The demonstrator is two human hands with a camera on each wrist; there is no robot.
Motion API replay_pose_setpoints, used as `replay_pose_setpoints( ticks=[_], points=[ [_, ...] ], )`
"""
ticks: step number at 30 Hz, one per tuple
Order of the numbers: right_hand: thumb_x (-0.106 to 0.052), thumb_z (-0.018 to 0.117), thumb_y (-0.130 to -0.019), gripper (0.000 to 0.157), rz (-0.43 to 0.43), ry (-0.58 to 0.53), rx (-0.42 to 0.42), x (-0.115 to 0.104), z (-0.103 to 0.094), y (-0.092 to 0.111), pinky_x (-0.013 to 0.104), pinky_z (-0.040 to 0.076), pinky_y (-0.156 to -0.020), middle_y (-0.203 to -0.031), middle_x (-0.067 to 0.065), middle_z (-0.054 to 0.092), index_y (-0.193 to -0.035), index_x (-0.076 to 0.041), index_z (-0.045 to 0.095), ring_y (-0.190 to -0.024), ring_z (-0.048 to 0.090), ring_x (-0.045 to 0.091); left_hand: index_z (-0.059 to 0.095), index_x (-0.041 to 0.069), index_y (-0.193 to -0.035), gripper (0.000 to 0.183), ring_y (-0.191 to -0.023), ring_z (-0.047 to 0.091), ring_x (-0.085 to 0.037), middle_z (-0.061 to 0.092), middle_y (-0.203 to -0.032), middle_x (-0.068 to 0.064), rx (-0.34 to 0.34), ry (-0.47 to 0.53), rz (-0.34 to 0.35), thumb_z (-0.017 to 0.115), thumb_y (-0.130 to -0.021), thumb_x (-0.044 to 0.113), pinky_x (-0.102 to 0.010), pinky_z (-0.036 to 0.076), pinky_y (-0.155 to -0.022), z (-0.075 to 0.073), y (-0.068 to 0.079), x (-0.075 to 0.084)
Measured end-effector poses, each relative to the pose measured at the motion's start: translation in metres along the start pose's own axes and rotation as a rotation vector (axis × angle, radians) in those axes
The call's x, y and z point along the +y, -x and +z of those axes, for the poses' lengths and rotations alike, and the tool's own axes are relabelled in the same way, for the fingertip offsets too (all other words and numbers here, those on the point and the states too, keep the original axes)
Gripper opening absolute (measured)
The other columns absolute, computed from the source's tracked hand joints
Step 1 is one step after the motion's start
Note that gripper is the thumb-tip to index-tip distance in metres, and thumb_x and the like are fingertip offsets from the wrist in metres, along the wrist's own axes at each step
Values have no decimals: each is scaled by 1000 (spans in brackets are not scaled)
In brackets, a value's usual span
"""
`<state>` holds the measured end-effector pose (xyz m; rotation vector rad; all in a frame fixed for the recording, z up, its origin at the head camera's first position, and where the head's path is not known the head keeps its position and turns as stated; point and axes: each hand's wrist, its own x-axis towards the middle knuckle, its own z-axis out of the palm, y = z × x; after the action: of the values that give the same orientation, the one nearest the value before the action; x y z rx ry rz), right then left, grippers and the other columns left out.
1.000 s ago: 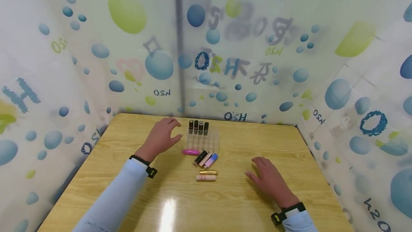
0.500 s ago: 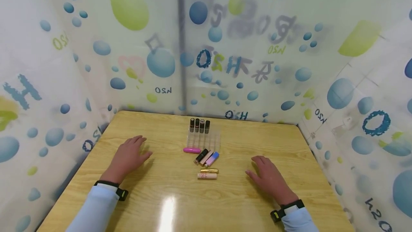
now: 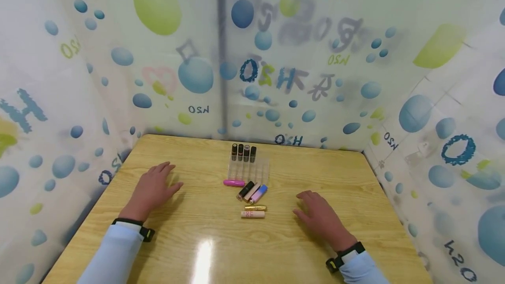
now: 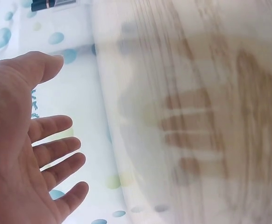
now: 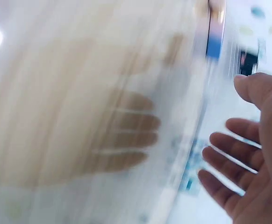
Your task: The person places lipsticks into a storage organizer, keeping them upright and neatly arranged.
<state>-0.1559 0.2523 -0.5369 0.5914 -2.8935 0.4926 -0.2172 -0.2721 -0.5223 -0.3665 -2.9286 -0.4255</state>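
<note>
Clear plastic rack (image 3: 260,171) in my head view: four dark tubes (image 3: 246,154) sit in its far row, a magenta tube (image 3: 234,183) lies along its near edge. Nearer on the desk (image 3: 327,170), a black tube (image 3: 246,189), a pale pink tube (image 3: 251,192) and a blue-and-pink tube (image 3: 258,194) lie aslant, then a gold tube (image 3: 255,208) just beside a cream tube (image 3: 253,214). I see the left hand (image 3: 149,191) and right hand (image 3: 321,219) flanking them, well apart, fingers (image 4: 63,171) loosely spread, thumbs wide.

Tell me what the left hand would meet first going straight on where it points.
Ahead of the left hand, the table looks free; it would probably first meet the patterned sheet behind, though depth is unclear. The clear holder lies off to the right.
</note>
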Motion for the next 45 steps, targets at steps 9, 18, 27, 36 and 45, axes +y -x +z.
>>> replay_pose_setpoints(
  ticks=[9,18,27,36,45],
  points=[
    [-35,75,-95,35,-351,35,-54,-60,24,-21,37,56,-88,-111,-3,64,-123,-14,67,-101,59,13,52,-5,-148,73,-133,42,-54,44,-152,-32,-3,15,8,70,-97,44,-72,37,-104,7,-2,5],
    [-32,70,-97,17,-384,122,-137,-78,39,-28,31,52,-73,-94,-8,57,-106,-18,66,-82,52,8,55,-5,-145,71,-133,43,-54,47,-151,-30,15,4,26,70,-96,44,-71,39,-103,7,-1,9],
    [-38,73,-96,20,-386,154,-93,-81,39,-29,29,49,-66,-88,-9,57,-94,-19,64,-76,50,8,57,-4,-142,68,-131,45,-53,49,-148,-30,44,-5,46,71,-96,44,-70,41,-101,10,-4,8],
    [-26,72,-96,10,-199,-57,-171,-84,22,-34,24,47,-61,-84,-10,57,-96,-18,66,-72,51,6,58,-4,-141,67,-130,44,-54,49,-148,-31,30,2,26,70,-96,44,-71,40,-101,11,-4,6],
    [-23,64,-105,25,-90,-269,-113,-72,-36,-76,34,58,-81,-114,-5,70,-126,-12,72,-98,65,8,59,-4,-140,66,-130,45,-54,49,-148,-31,45,12,38,70,-96,43,-71,40,-101,7,-2,8]
  ],
)
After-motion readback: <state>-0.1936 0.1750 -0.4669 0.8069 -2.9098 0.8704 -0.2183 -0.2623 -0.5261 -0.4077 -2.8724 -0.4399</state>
